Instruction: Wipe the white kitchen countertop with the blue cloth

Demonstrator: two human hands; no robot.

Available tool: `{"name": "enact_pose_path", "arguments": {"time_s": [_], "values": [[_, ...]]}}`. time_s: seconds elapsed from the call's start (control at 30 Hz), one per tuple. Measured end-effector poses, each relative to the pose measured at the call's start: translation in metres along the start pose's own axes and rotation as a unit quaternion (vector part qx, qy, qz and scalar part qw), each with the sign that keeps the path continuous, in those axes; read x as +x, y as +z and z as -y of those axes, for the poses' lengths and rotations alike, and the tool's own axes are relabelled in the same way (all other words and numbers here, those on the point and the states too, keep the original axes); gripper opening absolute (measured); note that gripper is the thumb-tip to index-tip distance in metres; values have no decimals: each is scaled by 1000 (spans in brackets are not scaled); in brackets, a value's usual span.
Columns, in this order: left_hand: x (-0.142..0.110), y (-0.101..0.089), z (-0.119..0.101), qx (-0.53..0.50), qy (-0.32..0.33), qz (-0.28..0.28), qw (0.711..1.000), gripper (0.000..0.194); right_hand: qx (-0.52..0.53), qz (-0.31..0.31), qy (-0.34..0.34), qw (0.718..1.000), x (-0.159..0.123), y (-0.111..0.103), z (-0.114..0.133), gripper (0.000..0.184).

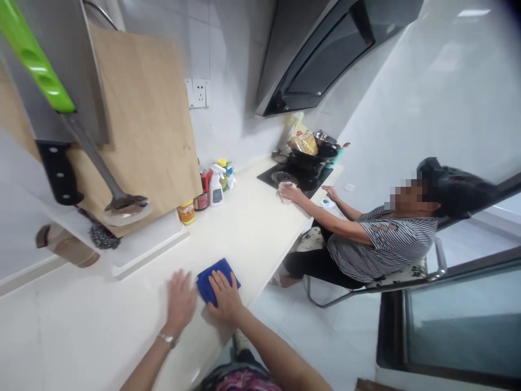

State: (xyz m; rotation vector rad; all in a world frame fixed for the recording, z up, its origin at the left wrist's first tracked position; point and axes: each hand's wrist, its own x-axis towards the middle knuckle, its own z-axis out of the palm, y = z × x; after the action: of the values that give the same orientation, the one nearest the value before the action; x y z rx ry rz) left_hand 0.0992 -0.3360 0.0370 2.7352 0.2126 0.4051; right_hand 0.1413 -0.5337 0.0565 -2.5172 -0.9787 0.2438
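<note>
A folded blue cloth point(208, 292) lies on the white countertop point(240, 228) near the counter's front edge. My right hand point(224, 297) holds it down against the surface, fingers across its top and thumb at the near edge. To the left of the cloth, my left hand point(181, 301) is blurred by motion, its fingers stretched out and nothing in them. It is low over the counter or touching it; I cannot tell which. A metal-banded watch point(166, 339) circles my left wrist.
A seated person point(382, 244) wipes beside the black cooktop point(313, 179) with a pale cloth point(287, 192). A spray bottle point(216, 185) and a yellow-orange tub point(186, 212) stand along the wall. A ladle point(101, 157), cleaver point(61, 108) and wooden board point(146, 119) hang at left.
</note>
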Motion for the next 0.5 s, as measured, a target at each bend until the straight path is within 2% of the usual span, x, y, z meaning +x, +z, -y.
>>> {"name": "enact_pose_path", "arguments": {"time_s": [0.1, 0.17, 0.23, 0.3, 0.37, 0.43, 0.5], "values": [[4, 26, -50, -45, 128, 37, 990, 53, 16, -16, -18, 1000, -20, 16, 3, 79], [0, 37, -68, -51, 166, 51, 983, 53, 39, -40, -36, 998, -37, 27, -4, 73], [-8, 43, -74, -42, 174, 52, 983, 54, 71, -95, -19, 993, -57, 36, -18, 60], [-17, 44, -74, -26, 182, 41, 982, 53, 89, -180, 49, 978, -80, 41, -35, 53], [-25, 42, -71, -13, 207, 33, 978, 52, 80, -250, 124, 957, -101, 44, -49, 54], [-29, 39, -70, -6, 229, 34, 973, 52, 58, -276, 160, 946, -114, 44, -57, 55], [-31, 36, -69, -9, 231, 42, 972, 52, 47, -274, 154, 948, -116, 44, -57, 56]]}}
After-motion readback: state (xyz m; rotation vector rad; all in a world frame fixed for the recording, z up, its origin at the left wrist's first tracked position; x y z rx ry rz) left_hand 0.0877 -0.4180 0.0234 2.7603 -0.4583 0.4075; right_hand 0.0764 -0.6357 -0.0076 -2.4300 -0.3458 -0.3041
